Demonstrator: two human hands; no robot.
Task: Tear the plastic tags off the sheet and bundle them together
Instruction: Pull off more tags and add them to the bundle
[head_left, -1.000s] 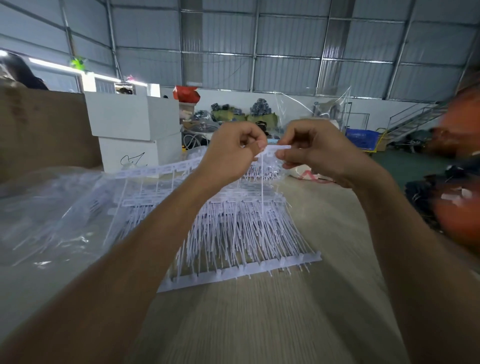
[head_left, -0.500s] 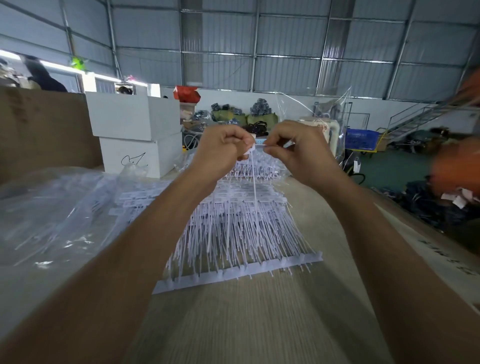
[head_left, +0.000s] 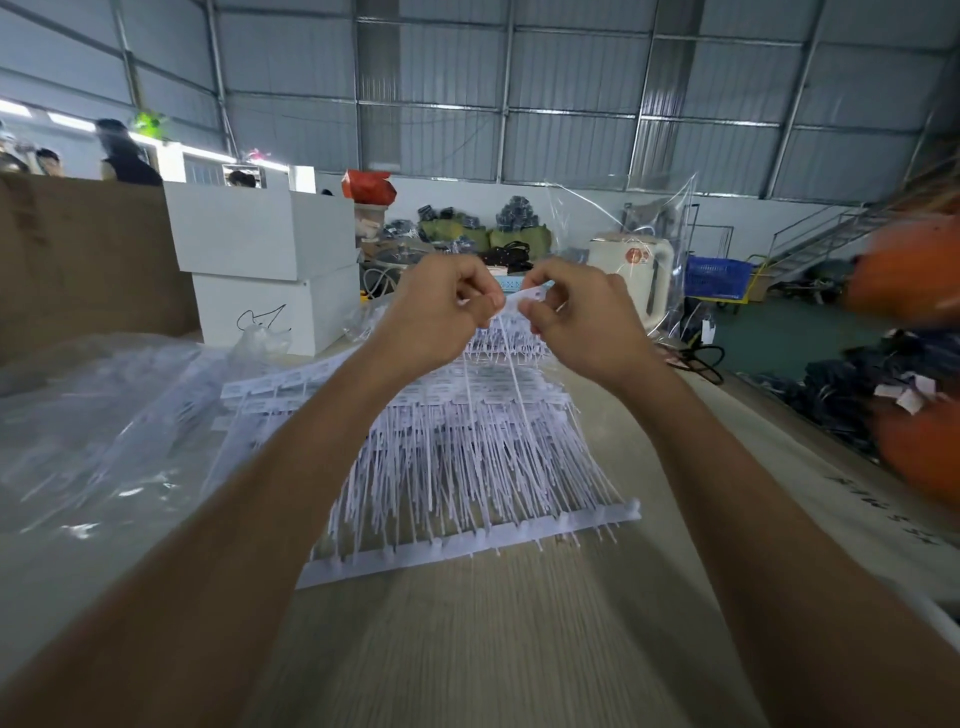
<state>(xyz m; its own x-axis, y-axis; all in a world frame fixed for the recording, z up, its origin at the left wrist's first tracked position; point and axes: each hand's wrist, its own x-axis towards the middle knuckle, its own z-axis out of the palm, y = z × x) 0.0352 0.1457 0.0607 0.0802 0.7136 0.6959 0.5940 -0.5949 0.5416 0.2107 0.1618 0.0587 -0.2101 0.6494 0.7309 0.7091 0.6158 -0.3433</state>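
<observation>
A sheet of white plastic tags (head_left: 467, 467) lies fanned on the wooden table, its thin stems joined to a white strip (head_left: 467, 548) at the near edge. Both hands are raised above its far end. My left hand (head_left: 441, 312) pinches a tag head whose stem (head_left: 470, 384) hangs down. My right hand (head_left: 582, 317) pinches another white tag head (head_left: 530, 296), and its stem (head_left: 511, 364) also hangs toward the sheet. The two hands are close together, fingers curled.
Clear plastic bags (head_left: 93, 426) lie on the left of the table (head_left: 493, 649). Two stacked white boxes (head_left: 260, 270) and a brown cardboard wall (head_left: 78, 254) stand behind. A cream kettle (head_left: 634, 275) stands at the back right, with orange and dark goods (head_left: 914, 364) beyond the right edge.
The hands came together half a second ago and have now parted slightly. Two stems now hang below them, one from each hand, where a single stem hung before.
</observation>
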